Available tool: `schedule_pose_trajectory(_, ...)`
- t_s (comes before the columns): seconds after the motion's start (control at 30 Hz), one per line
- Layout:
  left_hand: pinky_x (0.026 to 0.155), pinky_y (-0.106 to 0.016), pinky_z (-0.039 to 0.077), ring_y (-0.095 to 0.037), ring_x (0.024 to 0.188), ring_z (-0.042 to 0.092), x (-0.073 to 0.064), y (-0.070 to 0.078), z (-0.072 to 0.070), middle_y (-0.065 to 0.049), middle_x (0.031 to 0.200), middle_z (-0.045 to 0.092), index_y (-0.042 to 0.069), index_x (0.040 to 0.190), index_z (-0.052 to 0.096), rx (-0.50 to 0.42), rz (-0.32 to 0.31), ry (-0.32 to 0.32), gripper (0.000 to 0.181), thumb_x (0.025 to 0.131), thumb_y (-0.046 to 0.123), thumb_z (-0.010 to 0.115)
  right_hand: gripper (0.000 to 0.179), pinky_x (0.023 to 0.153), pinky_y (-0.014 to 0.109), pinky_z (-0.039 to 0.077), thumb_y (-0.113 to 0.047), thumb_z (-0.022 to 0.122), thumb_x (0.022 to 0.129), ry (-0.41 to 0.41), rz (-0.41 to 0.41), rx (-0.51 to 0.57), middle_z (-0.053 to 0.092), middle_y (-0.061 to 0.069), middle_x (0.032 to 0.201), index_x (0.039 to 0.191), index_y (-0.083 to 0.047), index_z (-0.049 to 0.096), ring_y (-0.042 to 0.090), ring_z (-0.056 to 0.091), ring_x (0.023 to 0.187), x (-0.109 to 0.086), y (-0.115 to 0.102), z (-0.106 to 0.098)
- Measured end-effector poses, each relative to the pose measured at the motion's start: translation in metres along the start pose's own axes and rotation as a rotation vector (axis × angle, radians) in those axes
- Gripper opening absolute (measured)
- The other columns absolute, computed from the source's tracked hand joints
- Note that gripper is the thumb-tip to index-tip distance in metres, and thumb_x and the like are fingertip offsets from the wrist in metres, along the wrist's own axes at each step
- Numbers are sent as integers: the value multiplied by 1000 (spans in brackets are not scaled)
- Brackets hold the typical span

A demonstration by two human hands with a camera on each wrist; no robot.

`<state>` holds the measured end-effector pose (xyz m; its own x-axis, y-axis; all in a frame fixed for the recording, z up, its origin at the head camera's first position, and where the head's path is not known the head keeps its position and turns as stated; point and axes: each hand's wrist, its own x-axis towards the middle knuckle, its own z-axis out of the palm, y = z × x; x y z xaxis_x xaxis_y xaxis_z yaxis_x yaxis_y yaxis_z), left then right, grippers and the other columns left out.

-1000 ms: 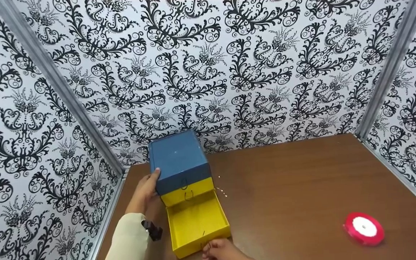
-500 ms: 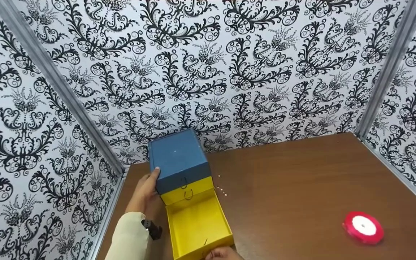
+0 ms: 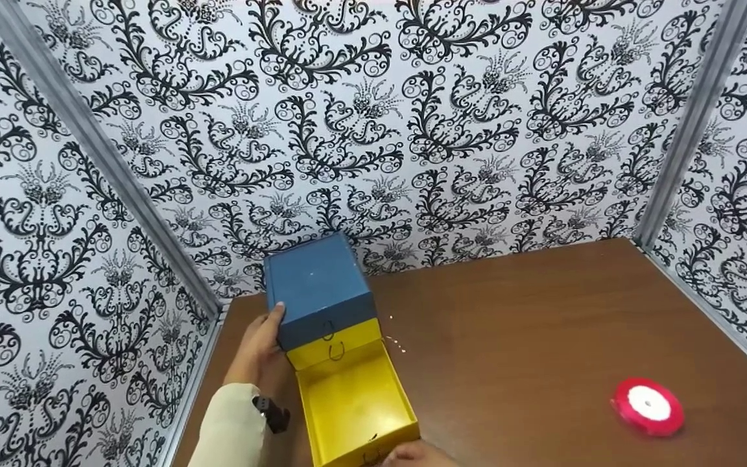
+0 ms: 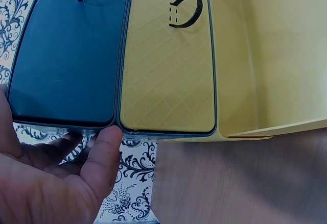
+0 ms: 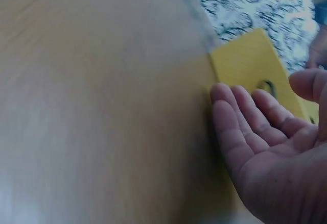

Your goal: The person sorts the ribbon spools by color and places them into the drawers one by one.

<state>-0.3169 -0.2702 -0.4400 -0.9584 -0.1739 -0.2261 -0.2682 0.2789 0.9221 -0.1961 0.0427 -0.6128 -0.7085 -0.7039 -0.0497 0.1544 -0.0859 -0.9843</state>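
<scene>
A small drawer box [image 3: 318,279] with a blue top and blue upper drawer front stands at the back left of the table. Below that front is a yellow drawer [image 4: 168,81] with a black loop handle, pushed in. The lowest yellow drawer [image 3: 354,395] is pulled far out, and its inside looks bare. My left hand [image 3: 260,340] holds the box's left side, thumb over the top edge and fingers against the side wall. At the pulled drawer's front right corner is my right hand [image 5: 271,137], fingers loosely extended beside the black loop handle [image 5: 266,87], pinching nothing.
On the right of the brown table [image 3: 509,344] lies a red ribbon spool [image 3: 648,407] with a white centre. Several tiny pale bits [image 3: 397,342] lie beside the box. Patterned walls [image 3: 373,130] enclose the back and sides.
The lowest drawer has slid a little further toward me. My right hand has come off its loop handle and shifted slightly right. The left hand keeps its place on the box.
</scene>
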Motion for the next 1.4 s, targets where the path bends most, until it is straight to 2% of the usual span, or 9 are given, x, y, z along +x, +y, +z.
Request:
schedule_pose_trajectory(0.1,107,-53,41,-46,128,46,1,0,-1,-36,143,39,-12,149,27,-14,10,7,79,104,51,42,22,77,23,52,-15,59,98,78,-43,-201,70,4,96,103,3,70,9,63,86,-17,-17,-15)
schedule_pose_trajectory(0.23,107,-53,40,-46,130,44,0,1,-1,-36,145,37,-12,149,27,26,15,10,78,104,50,40,17,78,25,51,-7,59,96,139,-231,-444,69,12,98,106,4,67,8,61,90,-45,-39,-53)
schedule_pose_trajectory(0.4,109,-53,38,-47,134,39,1,2,-2,-35,150,30,-10,151,25,57,12,-3,79,104,52,39,12,70,29,53,-3,65,90,418,-437,-843,68,4,92,102,-5,69,7,61,86,-85,-59,-111)
schedule_pose_trajectory(0.57,109,-53,38,-48,135,38,2,-1,-2,-35,151,28,-9,152,23,52,3,-6,82,103,54,40,18,72,45,55,-5,77,77,746,-408,-1328,67,7,89,94,-1,70,25,65,83,-130,-62,-179)
schedule_pose_trajectory(0.67,109,-53,38,-47,133,40,1,-4,-1,-35,150,30,-9,152,25,51,-2,-2,83,102,56,41,25,75,53,52,-8,80,73,804,-314,-1490,66,14,90,93,1,69,37,63,84,-162,-63,-215)
schedule_pose_trajectory(0.87,108,-52,40,-45,131,43,2,-3,-2,-35,147,34,-9,151,27,39,-3,15,84,102,57,42,59,80,74,43,-38,79,81,794,115,-1469,56,36,115,116,7,63,57,51,104,-214,-62,-248)
schedule_pose_trajectory(0.93,108,-52,40,-45,130,43,2,-3,-2,-35,147,34,-9,151,27,39,-2,21,84,102,57,42,69,79,78,40,-47,77,82,780,194,-1424,51,40,119,120,8,61,62,46,107,-223,-58,-252)
schedule_pose_trajectory(1.1,107,-51,41,-45,129,45,2,-3,-1,-35,146,36,-10,150,27,34,-5,19,82,102,55,42,75,76,76,43,-50,79,78,775,205,-1365,53,40,115,119,10,61,61,51,102,-234,-47,-255)
schedule_pose_trajectory(1.4,103,-52,45,-43,123,50,3,-1,0,-34,135,48,-10,142,42,138,43,40,74,104,52,38,74,73,64,50,-37,87,64,753,130,-1423,60,32,108,115,11,63,53,58,92,-233,-45,-257)
